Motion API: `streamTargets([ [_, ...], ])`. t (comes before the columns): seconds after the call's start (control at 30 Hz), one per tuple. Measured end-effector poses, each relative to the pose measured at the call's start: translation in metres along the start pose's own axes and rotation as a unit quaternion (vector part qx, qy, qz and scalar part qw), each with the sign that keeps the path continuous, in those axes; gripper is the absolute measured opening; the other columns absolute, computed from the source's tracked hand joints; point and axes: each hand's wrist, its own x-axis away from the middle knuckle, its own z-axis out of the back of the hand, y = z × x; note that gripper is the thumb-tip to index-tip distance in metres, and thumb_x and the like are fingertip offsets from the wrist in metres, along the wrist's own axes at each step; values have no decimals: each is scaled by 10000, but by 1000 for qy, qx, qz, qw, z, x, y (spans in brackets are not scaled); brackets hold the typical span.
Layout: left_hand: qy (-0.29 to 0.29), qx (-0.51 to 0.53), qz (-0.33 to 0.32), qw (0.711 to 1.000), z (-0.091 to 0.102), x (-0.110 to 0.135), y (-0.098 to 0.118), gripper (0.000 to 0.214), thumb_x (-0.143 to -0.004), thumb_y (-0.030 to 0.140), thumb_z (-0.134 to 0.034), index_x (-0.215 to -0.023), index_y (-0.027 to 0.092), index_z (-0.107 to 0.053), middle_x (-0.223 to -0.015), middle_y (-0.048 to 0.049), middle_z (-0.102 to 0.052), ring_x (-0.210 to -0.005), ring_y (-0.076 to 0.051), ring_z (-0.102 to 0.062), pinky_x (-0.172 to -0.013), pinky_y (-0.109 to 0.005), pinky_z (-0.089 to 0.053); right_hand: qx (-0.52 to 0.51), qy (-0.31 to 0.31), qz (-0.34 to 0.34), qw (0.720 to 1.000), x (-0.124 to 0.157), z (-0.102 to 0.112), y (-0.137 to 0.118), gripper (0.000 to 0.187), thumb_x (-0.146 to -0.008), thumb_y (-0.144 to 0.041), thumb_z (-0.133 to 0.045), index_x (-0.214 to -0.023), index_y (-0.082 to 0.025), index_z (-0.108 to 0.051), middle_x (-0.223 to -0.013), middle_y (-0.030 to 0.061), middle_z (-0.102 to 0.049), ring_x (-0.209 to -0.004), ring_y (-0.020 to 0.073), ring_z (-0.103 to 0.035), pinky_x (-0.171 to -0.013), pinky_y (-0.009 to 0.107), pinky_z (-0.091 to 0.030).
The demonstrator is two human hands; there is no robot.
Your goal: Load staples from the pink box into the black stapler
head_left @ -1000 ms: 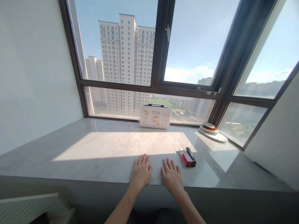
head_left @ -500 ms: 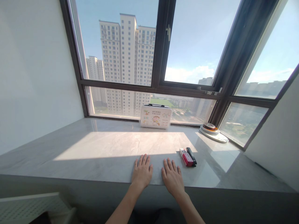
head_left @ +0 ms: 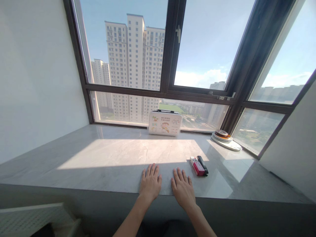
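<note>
My left hand (head_left: 150,182) and my right hand (head_left: 183,188) lie flat, palms down, side by side at the front edge of a grey stone window ledge (head_left: 98,158). Both are open with fingers stretched out and hold nothing. Just right of my right hand's fingertips lie a small red box (head_left: 197,166) and a black lighter-shaped object (head_left: 202,165), side by side. My right hand does not touch them.
A small white case with cartoon pictures (head_left: 165,123) stands against the window at the back middle. A stack of round plates or discs (head_left: 225,139) sits at the back right corner. White walls close the ledge on both sides; a white perforated panel (head_left: 32,219) is below left.
</note>
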Motion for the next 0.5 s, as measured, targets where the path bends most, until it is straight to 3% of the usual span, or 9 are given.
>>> streamTargets([
  [0.5, 25, 7, -14, 1000, 4, 8, 0, 556, -1023, 462, -309, -1545, 286, -382, -1638, -21, -323, -1514, -268, -245, -1232, -518, -196, 8, 19, 5, 1000, 6, -1, 0, 583, -1029, -438, -285, -1584, -261, -318, -1650, 72, -266, -1530, 296, -194, -1205, 522, -133],
])
